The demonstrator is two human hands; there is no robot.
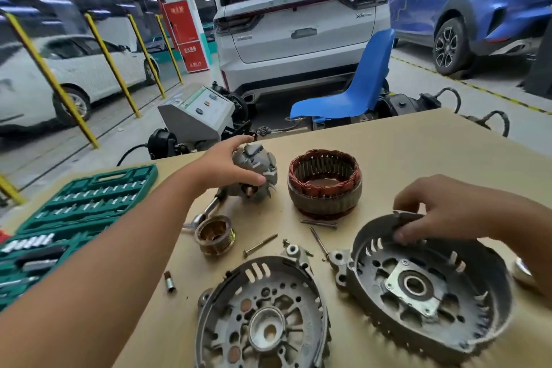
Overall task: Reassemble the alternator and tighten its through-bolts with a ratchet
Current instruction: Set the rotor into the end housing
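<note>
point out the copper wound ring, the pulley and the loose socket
copper wound ring (325, 188), head view, its outer wall
pulley (214, 234), head view, its grooved side
loose socket (169, 281), head view, its middle

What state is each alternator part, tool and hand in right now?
left hand: grips the rotor
rotor: lying on its side, held
right hand: pinches the front housing rim
front housing: tilted up, inside facing up
rear housing: lying separate, untouched
stator: upright, alone
pulley: off the shaft
through-bolts: loose on the table
socket set case: open
</note>
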